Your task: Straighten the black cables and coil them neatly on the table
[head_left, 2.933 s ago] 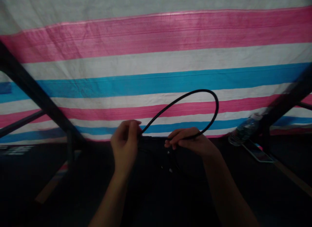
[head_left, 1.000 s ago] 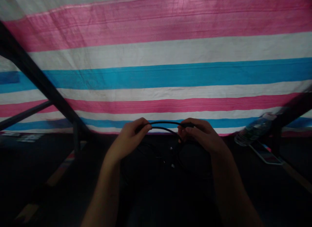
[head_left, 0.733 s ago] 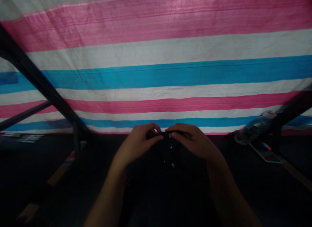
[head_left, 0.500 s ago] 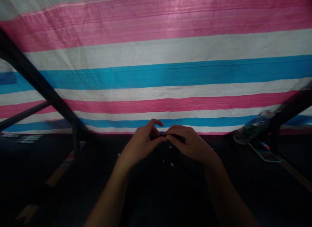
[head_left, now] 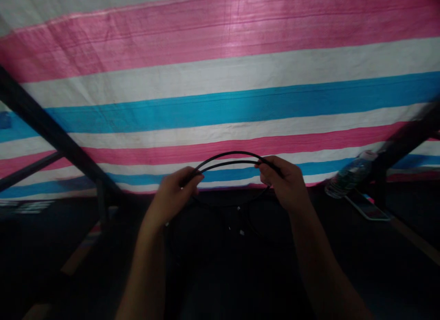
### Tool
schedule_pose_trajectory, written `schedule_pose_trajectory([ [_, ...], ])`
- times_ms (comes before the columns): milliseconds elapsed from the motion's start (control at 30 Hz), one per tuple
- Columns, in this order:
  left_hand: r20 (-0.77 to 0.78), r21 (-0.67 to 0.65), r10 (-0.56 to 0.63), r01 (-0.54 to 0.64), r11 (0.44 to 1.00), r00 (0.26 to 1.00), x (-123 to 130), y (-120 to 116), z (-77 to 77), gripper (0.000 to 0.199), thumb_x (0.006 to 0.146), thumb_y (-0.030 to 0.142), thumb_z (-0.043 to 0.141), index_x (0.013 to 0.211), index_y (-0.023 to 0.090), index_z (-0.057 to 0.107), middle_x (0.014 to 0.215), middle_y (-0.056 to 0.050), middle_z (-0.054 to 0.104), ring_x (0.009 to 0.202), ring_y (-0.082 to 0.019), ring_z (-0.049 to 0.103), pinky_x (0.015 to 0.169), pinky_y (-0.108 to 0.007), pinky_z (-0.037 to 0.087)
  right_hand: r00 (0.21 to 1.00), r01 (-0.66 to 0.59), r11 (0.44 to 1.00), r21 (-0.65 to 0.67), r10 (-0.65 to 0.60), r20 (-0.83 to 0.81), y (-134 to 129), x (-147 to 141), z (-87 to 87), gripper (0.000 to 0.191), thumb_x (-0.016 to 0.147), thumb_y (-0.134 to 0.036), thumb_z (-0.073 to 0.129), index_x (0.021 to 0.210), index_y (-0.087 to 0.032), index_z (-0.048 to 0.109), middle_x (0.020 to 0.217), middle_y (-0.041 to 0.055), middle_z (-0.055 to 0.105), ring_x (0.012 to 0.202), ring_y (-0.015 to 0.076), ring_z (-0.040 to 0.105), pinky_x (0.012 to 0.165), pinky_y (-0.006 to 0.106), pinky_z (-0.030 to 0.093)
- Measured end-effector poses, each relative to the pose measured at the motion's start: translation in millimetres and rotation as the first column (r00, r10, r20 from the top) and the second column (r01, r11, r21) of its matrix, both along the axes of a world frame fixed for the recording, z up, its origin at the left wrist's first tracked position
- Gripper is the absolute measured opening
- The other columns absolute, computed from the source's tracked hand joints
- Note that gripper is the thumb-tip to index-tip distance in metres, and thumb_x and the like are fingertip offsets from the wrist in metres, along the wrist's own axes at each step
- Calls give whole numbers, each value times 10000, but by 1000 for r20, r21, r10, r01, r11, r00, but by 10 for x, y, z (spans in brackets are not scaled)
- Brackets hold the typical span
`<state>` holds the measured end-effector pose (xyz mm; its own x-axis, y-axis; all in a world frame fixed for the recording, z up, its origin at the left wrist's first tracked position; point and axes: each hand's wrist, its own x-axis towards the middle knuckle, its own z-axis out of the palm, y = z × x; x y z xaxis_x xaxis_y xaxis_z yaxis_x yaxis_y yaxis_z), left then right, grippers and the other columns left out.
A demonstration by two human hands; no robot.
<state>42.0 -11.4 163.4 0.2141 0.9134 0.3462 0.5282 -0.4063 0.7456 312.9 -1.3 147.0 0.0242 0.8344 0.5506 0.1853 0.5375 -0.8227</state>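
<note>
Seen far left of the cable (head_left: 237, 152): a dark bar (head_left: 51, 120), slanting before a striped sheet (head_left: 206, 104) that spreads behind. Pinched at the left of its arc between thumb and fingers of the left hand (head_left: 173, 194); bowed upward in two strands, above scattered white bits (head_left: 242, 232) too dim to identify; pinched likewise at the right by the right hand (head_left: 287, 182), narrowed on it. Well right of the cable: a bottle (head_left: 350, 175), tilted, with a phone (head_left: 367, 206) just beside. Caught, seemingly, at the looping stage. Judged to call next for firm pinches on both sides and strands laid evenly together.
</note>
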Motion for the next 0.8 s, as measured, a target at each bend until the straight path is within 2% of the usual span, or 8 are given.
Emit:
schedule_pose_trajectory([
  [67,28,19,-4,3,1000,1000,-56,23,-10,261,951,401,542,890,178,663,636,20,574,583,-125,515,546,-242,380,996,1,1000,-21,-3,-89,34,41,-14,145,912,-316,623,879,-202,706,568,-54,488,502,101,420,486,242,314],
  [133,97,32,23,-26,999,995,-45,22,-25,269,973,399,499,907,184,647,608,35,520,553,-116,474,526,-238,358,998,-26,999,-19,25,-50,53,62,-17,159,924,-321,612,867,-198,695,578,-48,507,521,106,450,509,247,344],
  [267,177,66,141,-155,986,974,59,-3,-30,261,987,393,459,880,205,605,595,46,448,533,-120,421,519,-251,335,950,-135,988,-79,152,273,34,95,18,242,953,-318,567,777,-193,678,693,9,651,668,150,589,636,278,430],
  [367,79,75,116,-122,990,990,103,-14,3,252,978,368,466,873,200,622,612,39,461,556,-126,401,536,-263,317,887,-192,972,-138,232,400,-7,84,35,234,957,-283,538,782,-199,670,738,17,677,694,158,606,640,276,431],
  [467,-16,54,6,-5,999,1000,154,-35,29,237,965,343,490,868,190,643,668,21,552,609,-132,461,579,-267,343,888,-235,959,-157,277,367,-50,-19,29,170,960,-272,526,912,-201,673,662,-16,611,613,138,557,579,256,401],
  [567,-41,18,-79,79,997,996,248,-71,25,223,958,340,516,864,191,652,738,1,636,675,-146,535,624,-271,379,909,-225,967,-120,253,332,-87,-163,18,163,951,-279,552,989,-204,691,662,-26,592,584,124,509,538,245,355],
  [700,29,5,-76,76,997,997,332,-103,-2,216,948,357,552,901,186,676,764,-6,657,704,-153,562,646,-274,402,937,-219,974,-51,225,267,-101,-228,-4,161,932,-272,580,885,-203,718,670,-14,592,585,118,483,522,241,334],
  [800,87,-10,-32,33,999,996,279,-87,-15,211,923,386,608,942,188,679,785,-5,657,706,-150,557,639,-268,402,981,-179,982,-65,183,66,-72,-177,-38,187,943,-332,592,892,-204,719,560,-50,457,473,93,367,445,230,269],
])
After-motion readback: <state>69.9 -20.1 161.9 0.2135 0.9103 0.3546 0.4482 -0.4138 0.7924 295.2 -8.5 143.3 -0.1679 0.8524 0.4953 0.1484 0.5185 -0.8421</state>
